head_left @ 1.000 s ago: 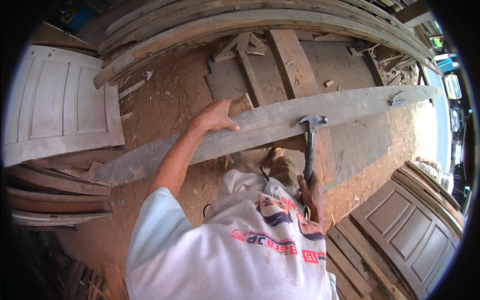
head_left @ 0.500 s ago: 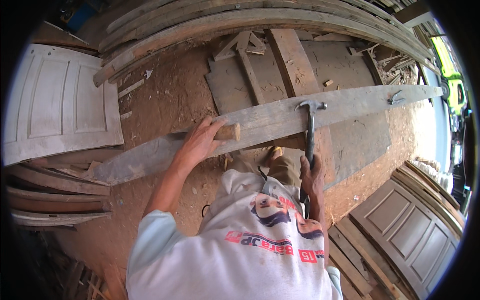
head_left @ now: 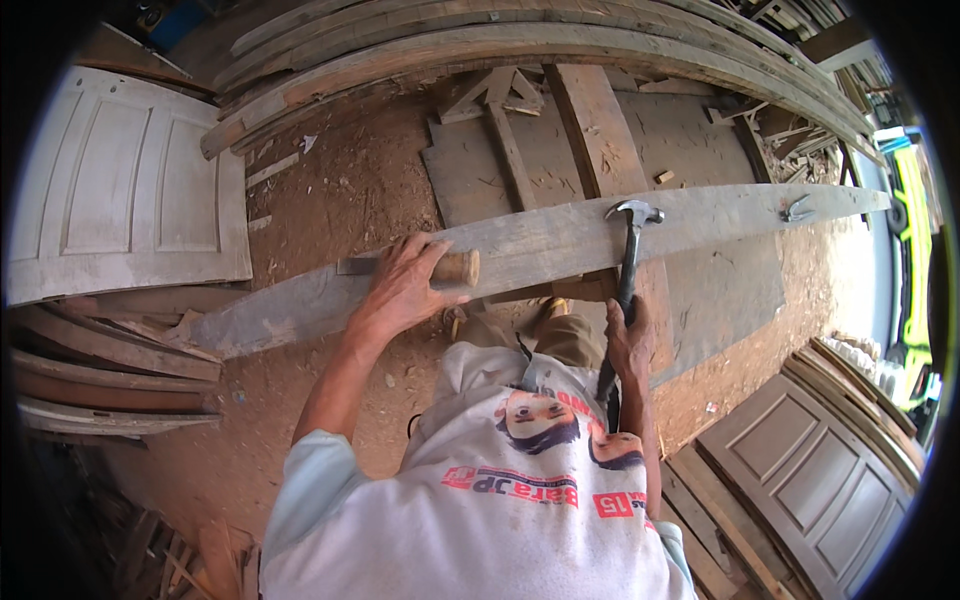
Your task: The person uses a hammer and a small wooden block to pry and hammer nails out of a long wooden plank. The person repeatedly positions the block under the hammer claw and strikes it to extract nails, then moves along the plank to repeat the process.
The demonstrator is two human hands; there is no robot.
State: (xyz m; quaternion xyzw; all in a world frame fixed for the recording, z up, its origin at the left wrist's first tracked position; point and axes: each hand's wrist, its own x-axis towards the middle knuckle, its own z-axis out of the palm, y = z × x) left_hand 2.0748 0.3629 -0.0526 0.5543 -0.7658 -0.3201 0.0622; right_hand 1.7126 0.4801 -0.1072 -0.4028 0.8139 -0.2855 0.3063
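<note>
A long grey wooden board spans the view in front of me, from lower left to upper right. My left hand is wrapped over a chisel lying along the board. The chisel's round wooden handle shows to the right of my fingers, and its flat blade points left. In my right hand is a claw hammer, gripped by its dark handle. The hammer's metal head is over the board, but I cannot tell whether it touches. A pair of pincers lies near the board's right end.
Beneath the board runs a thick plank over a grey sheet. Stacked beams line the far side. A pale panelled door is at left, another door at lower right. Curved timbers lie at left.
My left hand has shifted slightly on the chisel, and more of the blade now shows. The hammer has tilted a little to the right. My view has turned slightly.
</note>
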